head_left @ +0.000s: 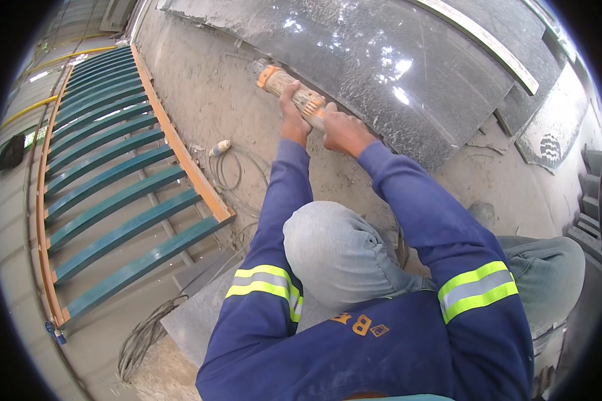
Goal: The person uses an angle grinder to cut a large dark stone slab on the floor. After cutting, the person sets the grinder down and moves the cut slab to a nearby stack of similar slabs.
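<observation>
Both my hands are wrapped round a dust-coated orange angle grinder (282,83), held at the near left edge of a large grey stone slab (388,73). My left hand (293,117) grips the middle of its body. Behind it, my right hand (344,131) closes on the rear end. The grinder's head points up and to the left, beside the slab's edge. Its disc is blurred or hidden in dust, so I cannot tell whether it touches the stone.
A cable with a pale plug (219,148) lies coiled on the dusty floor. To the left stands a rack of teal slats (114,184) with orange rails (174,127). A pale bar (478,40) crosses the slabs at right. More cable (144,334) lies at lower left.
</observation>
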`<state>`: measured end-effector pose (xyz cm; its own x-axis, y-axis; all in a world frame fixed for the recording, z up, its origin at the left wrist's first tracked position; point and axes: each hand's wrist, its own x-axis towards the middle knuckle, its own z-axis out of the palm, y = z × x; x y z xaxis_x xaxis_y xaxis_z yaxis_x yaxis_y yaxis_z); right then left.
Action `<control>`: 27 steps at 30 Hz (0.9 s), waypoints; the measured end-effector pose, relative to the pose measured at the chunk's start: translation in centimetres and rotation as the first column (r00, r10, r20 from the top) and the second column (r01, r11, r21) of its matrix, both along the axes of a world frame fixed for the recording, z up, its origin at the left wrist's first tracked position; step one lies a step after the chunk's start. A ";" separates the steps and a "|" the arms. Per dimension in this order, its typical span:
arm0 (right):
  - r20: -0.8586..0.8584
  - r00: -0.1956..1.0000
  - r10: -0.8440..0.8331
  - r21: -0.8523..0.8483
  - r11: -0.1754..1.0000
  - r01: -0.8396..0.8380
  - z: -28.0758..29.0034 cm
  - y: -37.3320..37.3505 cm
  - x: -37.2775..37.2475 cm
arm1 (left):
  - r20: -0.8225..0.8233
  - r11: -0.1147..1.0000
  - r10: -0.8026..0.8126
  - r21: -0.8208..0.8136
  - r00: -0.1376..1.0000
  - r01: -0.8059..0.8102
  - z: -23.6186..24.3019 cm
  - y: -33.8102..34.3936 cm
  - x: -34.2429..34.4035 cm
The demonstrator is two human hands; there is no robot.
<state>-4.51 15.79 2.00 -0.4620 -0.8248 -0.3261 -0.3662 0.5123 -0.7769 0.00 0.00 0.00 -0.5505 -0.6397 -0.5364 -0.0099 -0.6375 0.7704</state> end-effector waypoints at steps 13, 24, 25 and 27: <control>-0.009 1.000 0.010 -0.022 1.000 -0.010 -0.9 0.2 -0.1 | -0.038 0.999 0.020 -0.043 0.999 -0.022 -1.1 0.2 -0.1; 0.007 1.000 -0.005 -0.017 1.000 0.005 -0.4 1.9 0.5 | -0.018 1.000 -0.008 0.008 1.000 0.008 0.6 2.3 0.2; 0.013 1.000 0.002 -0.008 1.000 -0.002 -0.2 3.1 0.9 | -0.015 1.000 -0.006 -0.003 1.000 0.005 0.9 3.6 0.6; 0.029 1.000 0.011 0.016 1.000 -0.012 0.4 4.7 1.4 | -0.004 1.000 0.005 -0.019 1.000 -0.005 0.9 5.1 1.2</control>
